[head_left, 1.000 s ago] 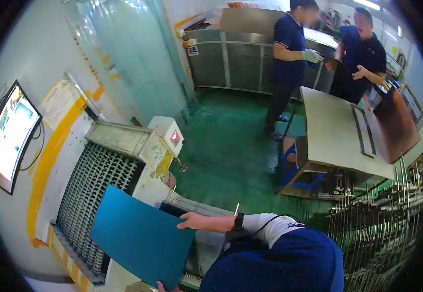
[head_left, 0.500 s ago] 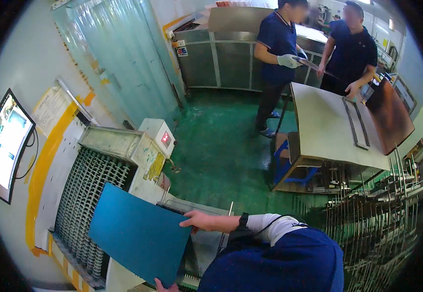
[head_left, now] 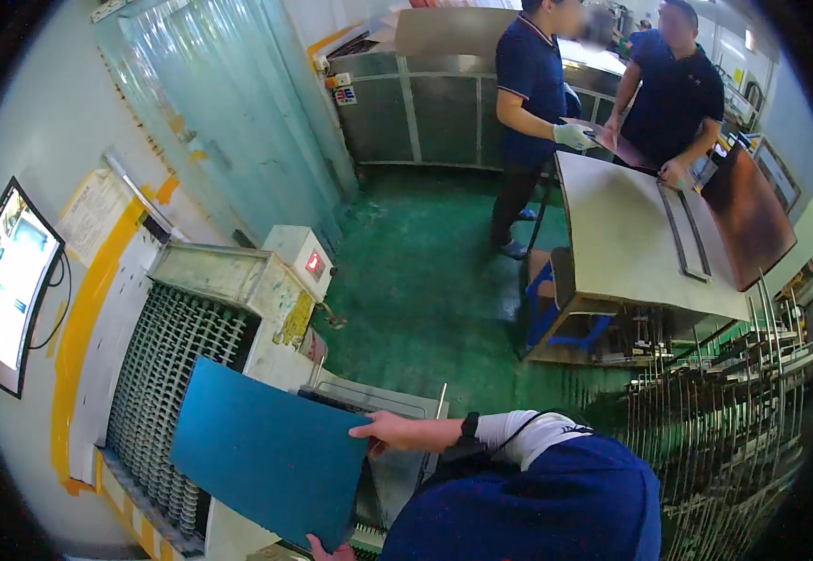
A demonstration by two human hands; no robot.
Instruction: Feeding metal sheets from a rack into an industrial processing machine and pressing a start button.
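Note:
A blue flat rectangular panel [head_left: 266,453] lies tilted in front of me, its far left part over a bed of rollers [head_left: 177,355]. At its right edge my right hand [head_left: 390,431] pinches the panel, thumb on top and the other fingers beneath. Lower down, my left hand [head_left: 330,550] grips the near corner and is only partly in view at the bottom edge. Under the panel's right side shows a grey metal tray-like surface [head_left: 402,402], mostly covered by the panel and my arm.
A box with a red-lit switch [head_left: 314,265] stands beside the roller machine. A screen [head_left: 15,285] hangs at left. Across the green floor [head_left: 406,262], two people [head_left: 528,103] handle a thin sheet by a table [head_left: 631,234]. A rack of upright metal rods [head_left: 725,421] stands at right.
My hands and the blue panel have barely shifted. Across the room, the thin sheet between the two people has tilted and moved slightly right.

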